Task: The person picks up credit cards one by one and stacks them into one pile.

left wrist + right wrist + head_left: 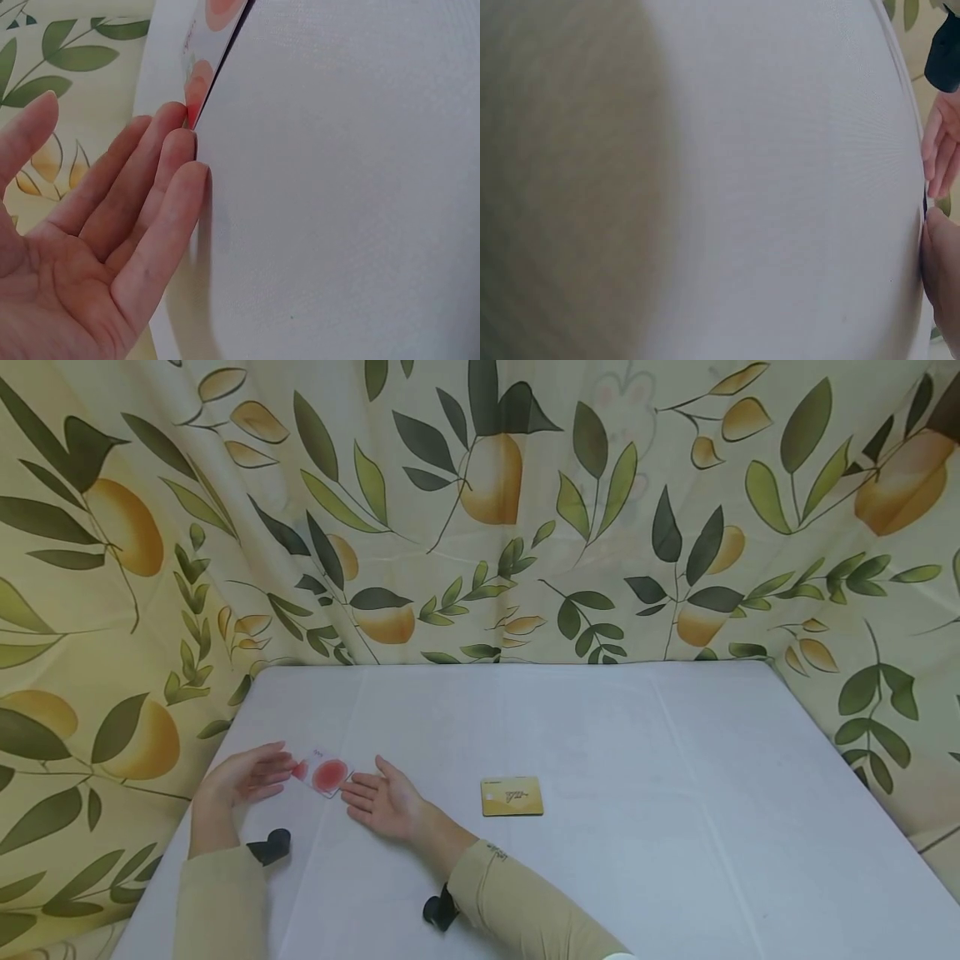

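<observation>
A thin white card with red round shapes (328, 775) lies on the left part of the table, between the two hands. At its left corner are the fingertips of my left hand (247, 779), whose fingers are extended; in the left wrist view they meet the end of the card (216, 34). My right hand (390, 802) has its palm turned up and its fingers straight, the tips at the card's right edge. Only part of the right hand (942, 262) shows at the border of the right wrist view, where a blurred sleeve covers the left side.
A gold card (512, 797) lies flat to the right of my right hand. The table (637, 860) has a white cloth, and a fruit-patterned curtain (450, 568) hangs behind it and along its sides. Black wrist devices (272, 847) are on both forearms.
</observation>
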A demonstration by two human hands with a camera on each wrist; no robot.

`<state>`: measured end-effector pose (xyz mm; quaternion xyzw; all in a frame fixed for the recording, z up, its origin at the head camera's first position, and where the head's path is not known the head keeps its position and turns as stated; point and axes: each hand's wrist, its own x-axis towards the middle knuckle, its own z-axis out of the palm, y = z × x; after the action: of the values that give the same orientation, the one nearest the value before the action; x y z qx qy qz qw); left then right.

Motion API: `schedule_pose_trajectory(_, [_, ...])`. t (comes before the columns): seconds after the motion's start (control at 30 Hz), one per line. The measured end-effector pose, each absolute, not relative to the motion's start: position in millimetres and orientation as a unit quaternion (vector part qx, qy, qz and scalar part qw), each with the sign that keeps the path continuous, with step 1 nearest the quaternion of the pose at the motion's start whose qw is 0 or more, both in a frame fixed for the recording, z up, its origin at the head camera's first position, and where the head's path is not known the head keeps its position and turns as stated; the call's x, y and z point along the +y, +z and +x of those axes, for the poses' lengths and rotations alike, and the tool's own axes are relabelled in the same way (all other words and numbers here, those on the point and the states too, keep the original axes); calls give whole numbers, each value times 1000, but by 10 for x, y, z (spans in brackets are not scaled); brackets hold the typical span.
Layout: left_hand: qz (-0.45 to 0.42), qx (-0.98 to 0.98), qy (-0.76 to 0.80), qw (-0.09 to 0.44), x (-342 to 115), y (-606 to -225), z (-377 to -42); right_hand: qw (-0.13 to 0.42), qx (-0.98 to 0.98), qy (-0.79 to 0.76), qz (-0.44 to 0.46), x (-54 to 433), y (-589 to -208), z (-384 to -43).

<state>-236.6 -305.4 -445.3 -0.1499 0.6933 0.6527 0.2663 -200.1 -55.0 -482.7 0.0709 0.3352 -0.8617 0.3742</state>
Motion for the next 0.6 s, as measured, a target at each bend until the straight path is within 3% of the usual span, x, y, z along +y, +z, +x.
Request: schedule_pose_trajectory(0.6, [-164, 672, 670, 268, -3012, -4397, -2316, 370, 340, -862, 71, -477, -4833, -2033])
